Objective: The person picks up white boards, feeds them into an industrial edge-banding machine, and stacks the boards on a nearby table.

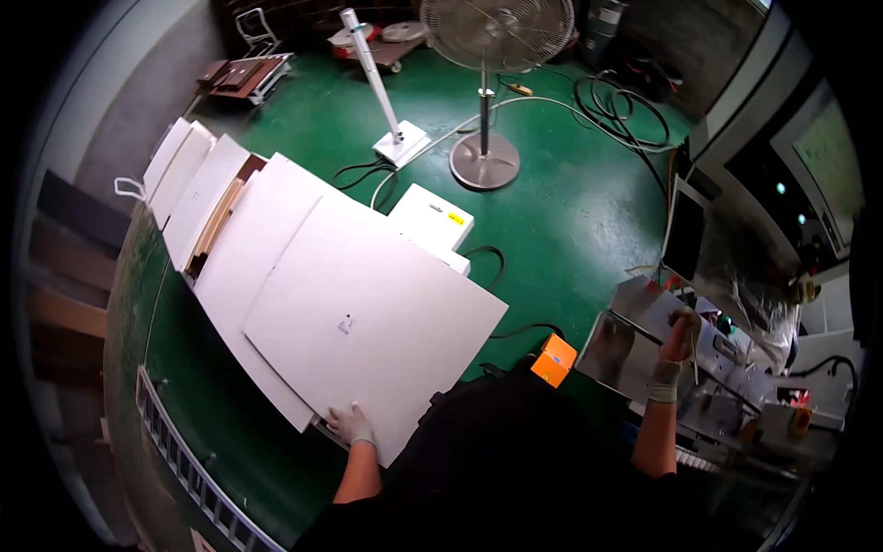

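My left hand (351,425), in a pale glove, lies on the near left edge of the top white panel (395,304), fingers spread on its surface. A small printed label (346,324) sits near the panel's middle. Under it, a second white panel (225,267) sticks out to the left. Off to the right, my right hand (679,342), gloved too, is raised beside a metal machine table (612,354). Its fingers look curled, and a thin pale rod shows beside them. What they hold, if anything, I cannot make out.
More boards (198,184) stand at the far left end. An orange box (555,360) is on the green floor between panel and machine. Beyond are a white box (432,216), a white post (372,78), a pedestal fan (485,161) and coiled hoses (625,110). A metal rail (189,478) runs lower left.
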Demonstrator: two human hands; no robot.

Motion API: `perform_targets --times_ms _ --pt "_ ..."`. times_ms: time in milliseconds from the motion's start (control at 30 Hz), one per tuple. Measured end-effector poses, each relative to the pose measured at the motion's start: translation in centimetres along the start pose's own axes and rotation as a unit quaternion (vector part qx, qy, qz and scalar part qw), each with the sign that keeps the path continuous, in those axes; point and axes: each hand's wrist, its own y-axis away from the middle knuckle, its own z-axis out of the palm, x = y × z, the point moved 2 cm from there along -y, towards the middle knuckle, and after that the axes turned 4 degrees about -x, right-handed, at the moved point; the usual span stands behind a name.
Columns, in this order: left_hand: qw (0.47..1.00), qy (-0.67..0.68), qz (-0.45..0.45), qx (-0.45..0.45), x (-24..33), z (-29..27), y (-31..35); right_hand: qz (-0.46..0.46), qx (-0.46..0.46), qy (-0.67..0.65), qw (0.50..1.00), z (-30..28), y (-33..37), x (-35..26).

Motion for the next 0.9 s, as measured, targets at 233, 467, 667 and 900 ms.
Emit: perform_targets --times_ms 233,467,667,900 --pt "0.976 -0.019 0.203 -0.073 8.7 -1.8 4.9 -0.140 -0.163 0.118 0.969 10.5 0.0 -9.2" --pt "0.670 0.237 0.682 -0.172 24.4 -11.9 15.7 -0.243 -0.380 0.053 0.891 20.6 2.9 -15.1" --pt "0.584 0.383 0.675 -0.238 30.0 -14.3 22.2 -0.051 -0.480 -0.112 0.869 24.1 7.1 -17.0" --pt "0.369 0.768 0.138 -0.504 31.1 -13.8 16.5 0.255 -0.736 -0.023 0.627 20.6 8.8 -14.6"
